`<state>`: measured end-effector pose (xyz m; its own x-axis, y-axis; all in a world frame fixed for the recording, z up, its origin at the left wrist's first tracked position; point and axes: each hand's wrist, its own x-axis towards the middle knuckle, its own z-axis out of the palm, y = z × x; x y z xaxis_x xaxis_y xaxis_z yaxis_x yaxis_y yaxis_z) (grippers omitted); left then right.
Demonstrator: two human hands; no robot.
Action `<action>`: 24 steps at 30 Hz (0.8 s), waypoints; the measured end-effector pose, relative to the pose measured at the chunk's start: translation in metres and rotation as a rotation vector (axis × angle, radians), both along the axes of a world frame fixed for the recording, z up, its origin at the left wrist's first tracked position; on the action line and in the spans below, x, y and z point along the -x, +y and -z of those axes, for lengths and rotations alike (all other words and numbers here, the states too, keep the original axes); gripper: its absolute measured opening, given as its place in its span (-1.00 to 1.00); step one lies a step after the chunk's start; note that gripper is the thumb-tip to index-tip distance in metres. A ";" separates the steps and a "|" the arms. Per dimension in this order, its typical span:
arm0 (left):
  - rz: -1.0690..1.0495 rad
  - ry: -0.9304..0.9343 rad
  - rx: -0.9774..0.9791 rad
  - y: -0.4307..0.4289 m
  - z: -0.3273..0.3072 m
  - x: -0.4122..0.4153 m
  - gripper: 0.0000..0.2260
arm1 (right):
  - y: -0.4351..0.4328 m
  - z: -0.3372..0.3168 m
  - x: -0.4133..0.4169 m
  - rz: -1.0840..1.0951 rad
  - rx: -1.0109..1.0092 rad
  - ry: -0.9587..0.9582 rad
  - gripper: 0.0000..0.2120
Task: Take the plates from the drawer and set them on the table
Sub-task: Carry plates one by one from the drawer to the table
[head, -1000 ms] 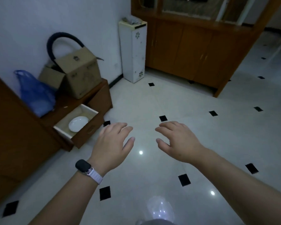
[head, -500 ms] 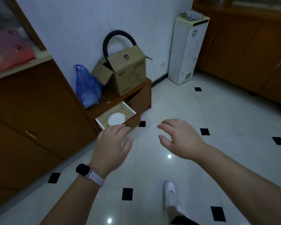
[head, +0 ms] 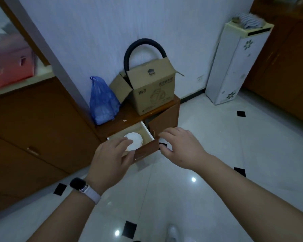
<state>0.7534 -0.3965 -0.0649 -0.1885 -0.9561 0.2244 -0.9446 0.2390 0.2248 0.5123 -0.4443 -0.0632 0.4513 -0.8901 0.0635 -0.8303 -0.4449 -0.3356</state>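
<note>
Head view looks down at a low wooden cabinet against a pale wall, with its drawer pulled open toward the camera. Inside the drawer lies a white plate, or perhaps a small stack of them; whether there is more than one cannot be told. Part of it is hidden behind the fingers of the left hand.

That left hand is stretched forward over the near left part of the drawer, palm down, fingers loosely spread and slightly curved, holding nothing. A dark watch on a pale strap sits on its wrist. Whether the fingertips touch the plate or hover above it cannot be told. The right hand reaches in beside the right corner of the drawer front, also empty, with fingers bent and apart and the thumb tucked low near a black floor tile.

On top of the cabinet stand a blue plastic bag and, to its right, an open cardboard box with a black curved hose arching out of it. A tall white narrow stand with flower marks stands farther right by the wall. The floor is glossy white tile with small black diamonds.
</note>
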 end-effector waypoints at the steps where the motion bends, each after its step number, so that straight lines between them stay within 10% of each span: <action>1: -0.015 -0.019 0.002 -0.005 -0.001 -0.004 -0.66 | -0.010 0.000 -0.005 -0.024 0.001 -0.004 -0.61; 24: -0.175 0.108 -0.045 -0.194 0.062 -0.172 -0.71 | -0.214 0.031 -0.179 -0.201 -0.081 0.183 -0.59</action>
<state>0.9258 -0.5901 -0.1272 0.0040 -0.9817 0.1906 -0.9406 0.0610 0.3339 0.6909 -0.6586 -0.0944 0.6170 -0.7803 -0.1026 -0.7779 -0.5849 -0.2297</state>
